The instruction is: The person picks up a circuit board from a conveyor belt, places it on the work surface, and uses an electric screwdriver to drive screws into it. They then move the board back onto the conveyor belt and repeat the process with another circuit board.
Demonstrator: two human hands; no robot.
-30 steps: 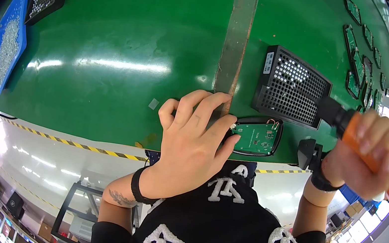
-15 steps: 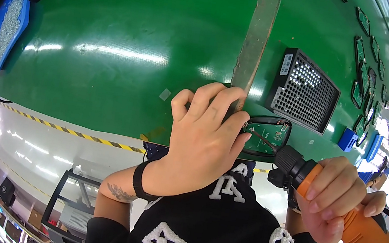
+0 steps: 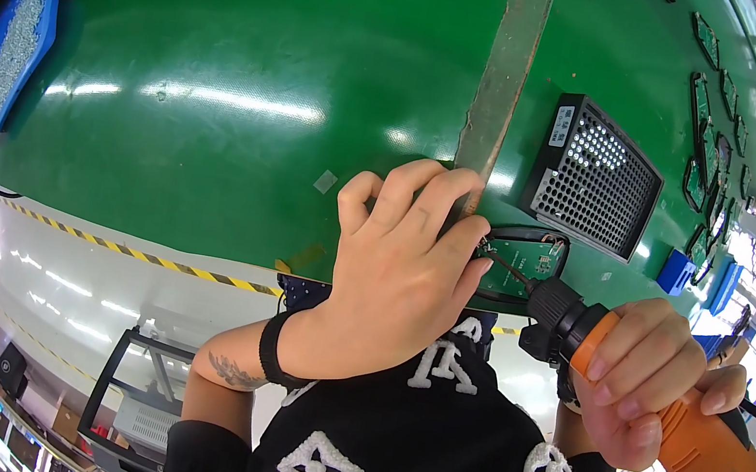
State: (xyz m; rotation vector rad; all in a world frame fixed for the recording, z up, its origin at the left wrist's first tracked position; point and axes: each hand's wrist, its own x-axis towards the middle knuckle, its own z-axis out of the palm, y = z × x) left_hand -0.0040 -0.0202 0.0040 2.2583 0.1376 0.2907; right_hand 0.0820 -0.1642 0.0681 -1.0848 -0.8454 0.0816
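Screwdriver [image 3: 699, 454] lowered, bit [image 3: 512, 271] beside left fingers [image 3: 462, 239]

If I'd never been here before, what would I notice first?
Probably the chunky orange-and-black power screwdriver at lower right, gripped in the right hand. Its thin bit reaches over the black-framed green circuit board, just right of the left hand. At far left sits a blue tray full of tiny pale pieces.
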